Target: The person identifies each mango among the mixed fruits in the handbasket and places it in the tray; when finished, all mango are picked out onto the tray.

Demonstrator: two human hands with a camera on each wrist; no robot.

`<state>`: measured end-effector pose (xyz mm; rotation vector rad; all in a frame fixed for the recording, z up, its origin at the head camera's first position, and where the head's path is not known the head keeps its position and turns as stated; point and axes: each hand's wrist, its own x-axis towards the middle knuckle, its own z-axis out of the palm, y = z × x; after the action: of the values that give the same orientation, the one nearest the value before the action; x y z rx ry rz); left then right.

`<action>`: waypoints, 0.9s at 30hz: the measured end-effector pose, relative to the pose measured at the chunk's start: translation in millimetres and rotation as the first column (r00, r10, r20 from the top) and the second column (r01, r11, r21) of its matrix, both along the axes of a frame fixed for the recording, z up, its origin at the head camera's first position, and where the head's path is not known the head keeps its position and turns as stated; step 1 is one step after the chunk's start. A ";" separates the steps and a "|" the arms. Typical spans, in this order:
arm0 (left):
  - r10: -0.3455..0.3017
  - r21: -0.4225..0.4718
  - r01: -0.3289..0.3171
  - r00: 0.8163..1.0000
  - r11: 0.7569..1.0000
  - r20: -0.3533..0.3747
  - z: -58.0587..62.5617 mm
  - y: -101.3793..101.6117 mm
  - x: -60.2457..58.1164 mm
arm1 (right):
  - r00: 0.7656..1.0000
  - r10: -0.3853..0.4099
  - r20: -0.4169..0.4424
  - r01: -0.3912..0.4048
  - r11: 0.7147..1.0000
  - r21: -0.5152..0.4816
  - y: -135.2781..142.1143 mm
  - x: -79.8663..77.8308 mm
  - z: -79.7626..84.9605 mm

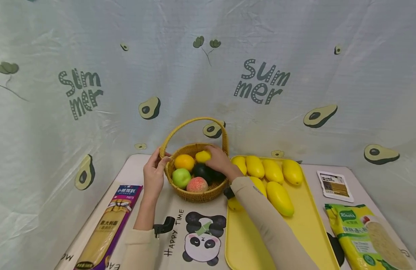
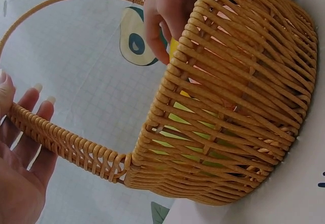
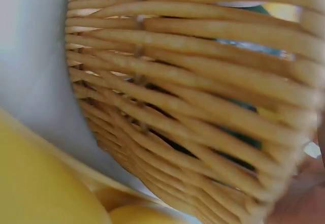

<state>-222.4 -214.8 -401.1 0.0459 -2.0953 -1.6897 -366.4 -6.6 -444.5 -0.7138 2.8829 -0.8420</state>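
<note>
A wicker basket [image 1: 198,195] with a tall arched handle [image 2: 66,137] stands at the table's far middle. My left hand [image 1: 154,174] holds the left side of the handle, thumb on one side and fingers on the other. Inside lie an orange [image 1: 184,162], a green apple [image 1: 181,178], a peach [image 1: 197,184] and a dark green fruit [image 1: 202,171]. My right hand [image 1: 219,159] reaches over the basket's right rim and grips a yellow fruit [image 1: 202,156] at the back. The hand hides part of that fruit, so its kind is unclear. In the right wrist view the basket's weave fills most of the picture.
A yellow tray [image 1: 248,240] with several mangoes [image 1: 279,198] lies right of the basket, under my right forearm. At the left is a pasta pack [image 1: 108,228]. A Knorr bag [image 1: 366,236] and a small white packet [image 1: 335,186] lie at the right. A patterned curtain [image 1: 181,75] hangs behind.
</note>
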 end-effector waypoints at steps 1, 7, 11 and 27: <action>0.003 0.000 -0.003 1.000 1.000 0.000 0.5 -0.2 0.1 | 1.000 0.008 -0.012 -0.008 1.000 0.003 0.9 0.0 1.4; 0.006 -0.004 -0.006 1.000 1.000 0.003 0.8 -0.6 -0.9 | 0.998 0.030 -0.063 -0.028 0.999 0.030 8.0 3.2 13.6; 0.008 -0.005 -0.008 1.000 1.000 0.007 -0.9 0.9 -0.2 | 0.998 0.044 -0.052 -0.042 0.998 0.038 13.8 7.9 20.5; 0.024 -0.001 -0.024 0.999 1.000 -0.024 -28.5 -6.7 -16.0 | 0.997 0.076 0.034 -0.078 0.996 0.045 41.1 30.7 37.9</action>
<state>-238.5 -221.5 -429.5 0.0494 -2.0698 -1.6670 -335.7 34.6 -406.5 -0.7932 2.8163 -0.7679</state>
